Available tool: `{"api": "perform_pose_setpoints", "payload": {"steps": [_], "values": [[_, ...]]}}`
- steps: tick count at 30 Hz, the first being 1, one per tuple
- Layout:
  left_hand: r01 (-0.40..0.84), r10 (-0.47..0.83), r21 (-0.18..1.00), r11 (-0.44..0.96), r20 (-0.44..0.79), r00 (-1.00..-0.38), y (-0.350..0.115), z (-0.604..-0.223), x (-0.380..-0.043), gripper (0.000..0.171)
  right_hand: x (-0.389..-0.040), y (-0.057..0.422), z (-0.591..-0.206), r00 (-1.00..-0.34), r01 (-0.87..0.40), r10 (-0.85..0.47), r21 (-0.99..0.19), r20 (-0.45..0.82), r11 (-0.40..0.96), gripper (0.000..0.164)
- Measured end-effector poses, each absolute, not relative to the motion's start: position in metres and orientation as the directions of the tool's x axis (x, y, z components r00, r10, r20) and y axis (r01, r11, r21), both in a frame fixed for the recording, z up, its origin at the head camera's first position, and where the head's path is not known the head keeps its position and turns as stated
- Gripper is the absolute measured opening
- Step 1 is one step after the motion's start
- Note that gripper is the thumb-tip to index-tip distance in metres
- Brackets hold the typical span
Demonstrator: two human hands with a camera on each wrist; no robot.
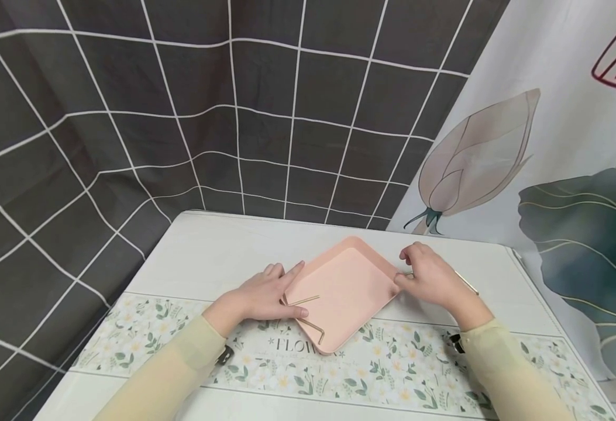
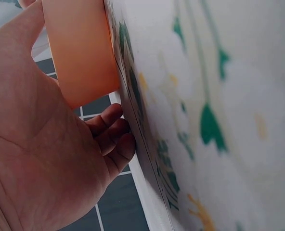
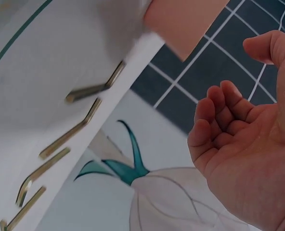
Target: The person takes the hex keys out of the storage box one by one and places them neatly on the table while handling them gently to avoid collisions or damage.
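A shallow pink tray (image 1: pixel 362 278) lies turned cornerwise on the table. My left hand (image 1: pixel 265 294) holds its left corner, the thumb over the near rim and the index finger along the far side. In the left wrist view, the other fingers (image 2: pixel 117 129) curl loosely by the tray wall (image 2: pixel 87 53). Inside the tray, two thin gold L-shaped rods (image 1: pixel 315 328) lie near the thumb. Beside the right corner is my right hand (image 1: pixel 427 275), loosely curled and holding nothing in the right wrist view. Several gold L-shaped rods (image 3: pixel 65 139) lie on the table near it.
The white table (image 1: pixel 223 245) carries a printed floral band (image 1: pixel 386 356) under the tray and forearms. A dark grid-patterned curtain (image 1: pixel 265 134) hangs behind it, and a pale curtain with large flower prints (image 1: pixel 471 158) hangs at the right.
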State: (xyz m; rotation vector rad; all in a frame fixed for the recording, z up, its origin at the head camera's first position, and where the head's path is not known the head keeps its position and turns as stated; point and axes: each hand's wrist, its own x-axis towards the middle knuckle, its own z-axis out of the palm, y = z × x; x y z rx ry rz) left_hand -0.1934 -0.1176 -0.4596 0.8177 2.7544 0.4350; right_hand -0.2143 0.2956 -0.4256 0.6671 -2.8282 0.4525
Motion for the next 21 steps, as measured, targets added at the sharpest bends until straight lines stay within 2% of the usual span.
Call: {"api": "perform_pose_setpoints", "payload": {"steps": [21], "values": [[0.482, 0.555, 0.35, 0.803, -0.145, -0.819, -0.117, -0.457, -0.192, 0.12, -0.213, 0.255, -0.43, -0.832, -0.541, -0.484, -0.202, 0.269, 0.817, 0.037]]}}
